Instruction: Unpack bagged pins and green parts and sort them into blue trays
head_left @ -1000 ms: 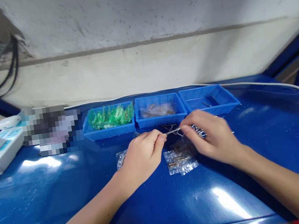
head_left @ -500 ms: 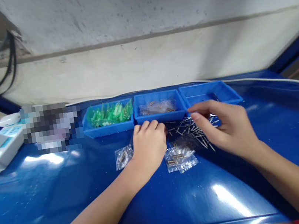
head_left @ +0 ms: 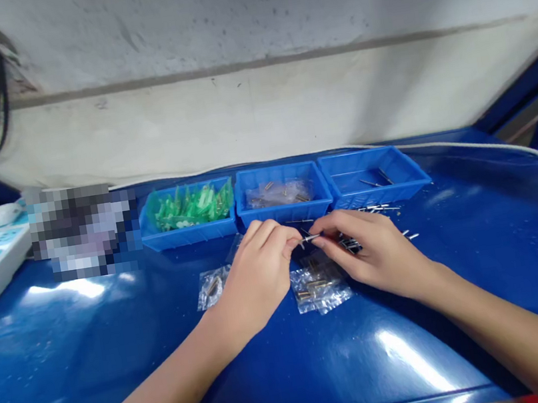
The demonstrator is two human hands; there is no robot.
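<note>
A thin silver blind rivet (head_left: 309, 238) spans the gap between my two hands. My left hand (head_left: 262, 273) is closed, its thumb and forefinger pinching the rivet's left end. The fingertips of my right hand (head_left: 374, 246) are closed on the other end. Beneath and behind my right hand lies a loose pile of blind rivets (head_left: 376, 208), partly covered by it. Small clear bags (head_left: 319, 291) with brass-coloured pins lie just below the hands. Another clear bag (head_left: 211, 289) lies left of my left wrist, partly hidden.
Three blue bins stand in a row at the back: a left bin (head_left: 188, 236) with green bags, a middle bin (head_left: 285, 212) with clear bags of pins, and a right bin (head_left: 374, 196) with a few rivets. A white power strip (head_left: 3, 251) lies far left.
My right hand has moved left and down to meet my left hand, and a rivet now shows between their fingertips. The view has shifted slightly.
</note>
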